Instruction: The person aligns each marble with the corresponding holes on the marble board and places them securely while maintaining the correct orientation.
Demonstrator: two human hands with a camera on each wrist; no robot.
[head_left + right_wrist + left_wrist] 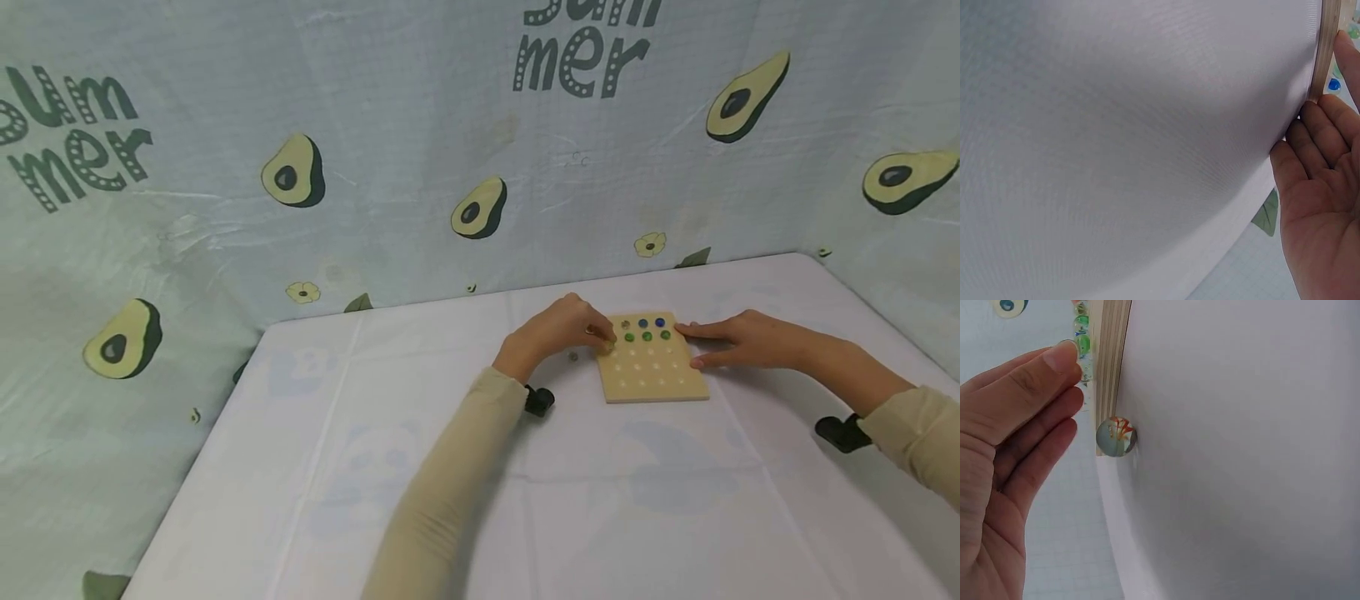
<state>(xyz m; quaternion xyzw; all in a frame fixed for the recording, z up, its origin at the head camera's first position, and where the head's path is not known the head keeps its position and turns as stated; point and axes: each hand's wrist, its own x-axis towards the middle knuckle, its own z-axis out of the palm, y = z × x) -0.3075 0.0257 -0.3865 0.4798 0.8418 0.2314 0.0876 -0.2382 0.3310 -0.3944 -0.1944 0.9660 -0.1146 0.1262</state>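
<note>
A pale wooden board (pixel 652 387) with rows of small hollows lies flat on the table. Blue marbles (pixel 660 322) and a clear one sit in its far row, with green marbles (pixel 647 337) in the row below. My left hand (pixel 561 329) is at the board's left edge, its thumb and fingertips pinching a clear marble (pixel 1085 370), partly hidden by the fingers. Another marble, clear with orange streaks (pixel 1116 436), lies loose on the table just left of the board. With fingers extended, my right hand (pixel 750 340) touches the board's right edge.
A white cloth with faint printed figures covers the table (pixel 420 433). Behind it hangs a pale curtain (pixel 390 108) printed with avocados and lettering. Each wrist carries a small black camera (pixel 540 401).
</note>
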